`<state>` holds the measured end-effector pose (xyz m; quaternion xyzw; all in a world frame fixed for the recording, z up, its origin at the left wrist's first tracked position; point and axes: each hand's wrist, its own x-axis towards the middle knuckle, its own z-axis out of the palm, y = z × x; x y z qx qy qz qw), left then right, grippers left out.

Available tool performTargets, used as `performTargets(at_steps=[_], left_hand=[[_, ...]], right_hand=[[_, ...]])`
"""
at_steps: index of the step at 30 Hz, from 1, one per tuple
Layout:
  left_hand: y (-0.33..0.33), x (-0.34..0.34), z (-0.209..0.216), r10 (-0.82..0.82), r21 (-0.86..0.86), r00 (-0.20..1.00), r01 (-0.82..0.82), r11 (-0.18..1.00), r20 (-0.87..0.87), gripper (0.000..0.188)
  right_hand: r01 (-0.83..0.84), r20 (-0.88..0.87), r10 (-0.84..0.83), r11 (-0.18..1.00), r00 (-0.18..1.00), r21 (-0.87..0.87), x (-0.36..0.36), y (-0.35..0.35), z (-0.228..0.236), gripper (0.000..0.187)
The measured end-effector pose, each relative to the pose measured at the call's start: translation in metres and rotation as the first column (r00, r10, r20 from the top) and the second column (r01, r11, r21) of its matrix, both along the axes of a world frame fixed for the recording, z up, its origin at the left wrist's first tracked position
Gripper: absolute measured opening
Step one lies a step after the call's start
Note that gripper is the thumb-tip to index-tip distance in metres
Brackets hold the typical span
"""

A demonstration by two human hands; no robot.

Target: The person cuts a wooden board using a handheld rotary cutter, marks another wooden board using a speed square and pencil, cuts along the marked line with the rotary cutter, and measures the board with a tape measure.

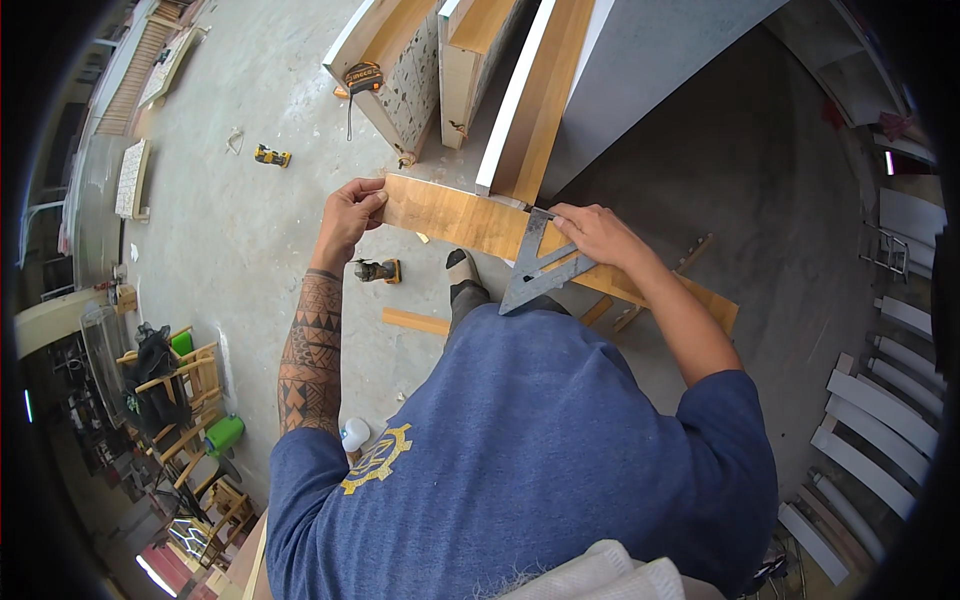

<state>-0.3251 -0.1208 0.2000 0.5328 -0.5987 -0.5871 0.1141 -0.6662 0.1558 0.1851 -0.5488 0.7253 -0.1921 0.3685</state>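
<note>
My left hand [352, 212] pinches the left end of the wood-grain board [450, 213], which spans the gap between my hands and runs on beneath my right hand [600, 236], whose fingers grasp the metal speed square [522, 286] lying across it.
</note>
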Motion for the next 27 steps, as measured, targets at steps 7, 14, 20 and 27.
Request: performTargets(at_steps=[7,14,20,27], left_hand=[[0.0008,-0.0014,0.002,-0.004,-0.002,1.0,0.004,1.0,-0.006,0.025],[0.0012,-0.0014,0.0024,-0.011,-0.021,1.0,0.011,1.0,0.004,0.025],[0.0,-0.0002,-0.0009,-0.011,-0.023,1.0,0.011,1.0,-0.005,0.025],[0.0023,-0.0021,0.0018,-0.002,-0.027,1.0,0.001,1.0,-0.014,0.025]], right_hand=[[-0.007,0.05,0.004,0.999,0.999,0.051,0.0032,0.0028,0.0047,0.038],[-0.019,0.03,0.018,0.999,0.999,0.041,0.0047,0.0058,0.0,0.038],[-0.042,0.016,0.042,0.999,0.999,0.025,0.0062,0.0066,-0.0005,0.04],[-0.061,-0.041,0.065,0.993,0.997,0.106,0.0088,0.0021,0.0029,0.044]])
